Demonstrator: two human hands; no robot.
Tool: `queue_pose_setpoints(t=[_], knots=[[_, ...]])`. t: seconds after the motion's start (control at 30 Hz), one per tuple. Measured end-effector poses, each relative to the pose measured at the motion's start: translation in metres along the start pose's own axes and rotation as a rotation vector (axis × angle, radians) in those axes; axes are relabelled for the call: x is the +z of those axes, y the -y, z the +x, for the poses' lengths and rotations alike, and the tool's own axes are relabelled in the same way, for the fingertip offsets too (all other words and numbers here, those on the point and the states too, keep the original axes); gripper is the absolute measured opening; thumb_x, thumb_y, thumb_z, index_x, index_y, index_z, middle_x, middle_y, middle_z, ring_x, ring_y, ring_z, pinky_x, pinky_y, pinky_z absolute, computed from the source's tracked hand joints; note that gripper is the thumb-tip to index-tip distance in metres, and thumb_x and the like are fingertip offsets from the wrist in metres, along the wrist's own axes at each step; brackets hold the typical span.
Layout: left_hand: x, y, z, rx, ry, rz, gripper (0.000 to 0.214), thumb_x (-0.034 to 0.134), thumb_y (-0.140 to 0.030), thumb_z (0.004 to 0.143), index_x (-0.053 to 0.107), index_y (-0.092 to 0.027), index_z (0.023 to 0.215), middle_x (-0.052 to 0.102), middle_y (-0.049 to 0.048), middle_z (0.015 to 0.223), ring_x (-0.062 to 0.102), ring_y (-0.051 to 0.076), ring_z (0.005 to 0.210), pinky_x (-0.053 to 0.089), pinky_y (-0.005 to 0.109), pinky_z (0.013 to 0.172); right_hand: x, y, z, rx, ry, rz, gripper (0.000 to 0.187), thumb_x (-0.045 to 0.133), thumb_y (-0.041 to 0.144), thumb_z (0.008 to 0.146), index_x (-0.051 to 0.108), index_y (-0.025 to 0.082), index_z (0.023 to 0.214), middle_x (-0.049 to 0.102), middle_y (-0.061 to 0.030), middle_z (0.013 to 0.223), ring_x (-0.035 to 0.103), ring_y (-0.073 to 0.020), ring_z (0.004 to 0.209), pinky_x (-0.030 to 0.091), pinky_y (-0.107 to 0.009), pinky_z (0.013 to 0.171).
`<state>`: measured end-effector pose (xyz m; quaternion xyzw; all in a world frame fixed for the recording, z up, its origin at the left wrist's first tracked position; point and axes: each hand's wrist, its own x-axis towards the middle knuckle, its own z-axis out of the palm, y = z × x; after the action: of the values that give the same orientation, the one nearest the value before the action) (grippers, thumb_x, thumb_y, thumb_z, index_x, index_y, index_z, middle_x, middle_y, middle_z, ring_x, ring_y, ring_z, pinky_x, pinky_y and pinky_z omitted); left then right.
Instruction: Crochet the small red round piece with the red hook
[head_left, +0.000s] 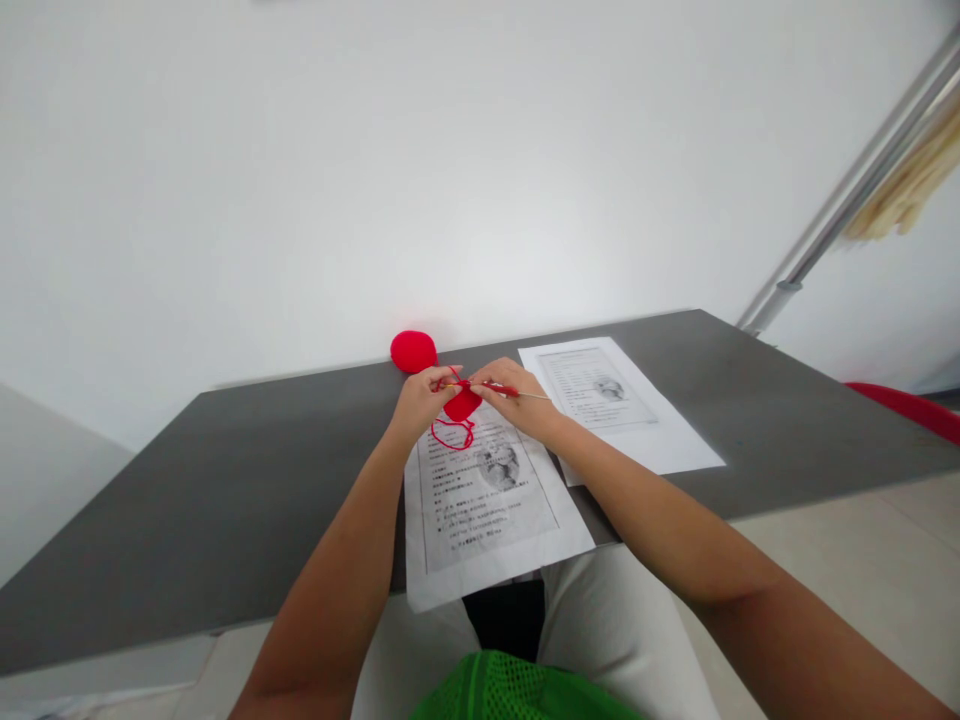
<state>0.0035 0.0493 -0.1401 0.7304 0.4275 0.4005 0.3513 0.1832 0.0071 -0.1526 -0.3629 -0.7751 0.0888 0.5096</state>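
Between my two hands hangs a small red crocheted piece (463,404), over the top of a printed sheet. My left hand (424,398) pinches the piece at its upper left edge, with red yarn running over the fingers. In my right hand (517,392) is a crochet hook (501,388) with a red grip, its tip at the top edge of the piece. A loose yarn tail (453,436) curls below onto the paper. The red yarn ball (414,352) sits behind my left hand, near the wall.
The near printed sheet (487,560) reaches past the front edge of the dark table (247,490). A second sheet (660,440) lies to the right. A white wall (450,160) stands behind; a metal pole (840,220) and a red chair edge (900,405) are at right.
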Motion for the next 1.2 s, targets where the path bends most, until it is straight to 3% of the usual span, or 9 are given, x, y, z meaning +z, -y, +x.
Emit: queue_pose_setpoints(t=[0.2, 0.53, 0.7, 0.9, 1.1, 1.2], knots=[[-0.004, 0.002, 0.001, 0.131, 0.014, 0.232, 0.026, 0.059, -0.019, 0.072, 0.071, -0.015, 0.094, 0.068, 0.0057, 0.087, 0.060, 0.017, 0.079, 0.046, 0.030, 0.077, -0.005, 0.005, 0.003, 0.274, 0.064, 0.251, 0.012, 0.058, 0.026, 0.084, 0.065, 0.017, 0.079, 0.066, -0.0019, 0.077, 0.060, -0.0141, 0.073, 0.046, -0.028, 0.071], [-0.004, 0.002, 0.000, 0.137, 0.062, 0.172, 0.021, 0.059, -0.021, 0.072, 0.071, -0.016, 0.089, 0.069, 0.0067, 0.095, 0.061, 0.018, 0.082, 0.047, 0.031, 0.079, -0.009, 0.002, 0.008, 0.515, 0.015, 0.635, 0.015, 0.067, 0.030, 0.071, 0.064, 0.016, 0.070, 0.065, -0.0008, 0.070, 0.060, -0.0136, 0.071, 0.049, -0.029, 0.073], [-0.005, 0.002, 0.000, 0.130, 0.080, 0.177, 0.028, 0.059, -0.023, 0.071, 0.070, -0.016, 0.096, 0.067, 0.0055, 0.086, 0.060, 0.018, 0.079, 0.046, 0.030, 0.075, -0.013, 0.006, 0.008, 0.489, 0.047, 0.524, 0.012, 0.065, 0.027, 0.073, 0.064, 0.016, 0.071, 0.064, -0.0007, 0.070, 0.059, -0.0135, 0.070, 0.047, -0.029, 0.072], [-0.004, 0.001, -0.001, 0.115, 0.119, 0.177, 0.025, 0.060, -0.023, 0.071, 0.072, -0.017, 0.092, 0.067, 0.0047, 0.084, 0.060, 0.018, 0.080, 0.045, 0.030, 0.077, -0.018, 0.012, 0.008, 0.295, 0.158, 0.178, 0.012, 0.059, 0.023, 0.080, 0.066, 0.016, 0.074, 0.064, -0.0006, 0.068, 0.055, -0.0128, 0.066, 0.041, -0.025, 0.065], [-0.003, 0.002, -0.001, 0.127, 0.135, 0.164, 0.024, 0.060, -0.022, 0.071, 0.072, -0.015, 0.090, 0.068, 0.0072, 0.089, 0.061, 0.019, 0.082, 0.045, 0.031, 0.080, -0.020, 0.014, 0.008, 0.196, 0.230, 0.072, 0.012, 0.056, 0.018, 0.081, 0.066, 0.015, 0.077, 0.066, -0.0019, 0.074, 0.057, -0.0128, 0.068, 0.040, -0.025, 0.066], [-0.003, 0.004, 0.000, 0.105, 0.129, 0.136, 0.025, 0.061, -0.023, 0.071, 0.072, -0.014, 0.092, 0.069, 0.0081, 0.090, 0.061, 0.019, 0.083, 0.046, 0.031, 0.080, -0.019, 0.014, 0.008, 0.232, 0.184, 0.130, 0.011, 0.057, 0.019, 0.080, 0.066, 0.015, 0.075, 0.066, -0.0020, 0.073, 0.057, -0.0129, 0.068, 0.041, -0.026, 0.068]])
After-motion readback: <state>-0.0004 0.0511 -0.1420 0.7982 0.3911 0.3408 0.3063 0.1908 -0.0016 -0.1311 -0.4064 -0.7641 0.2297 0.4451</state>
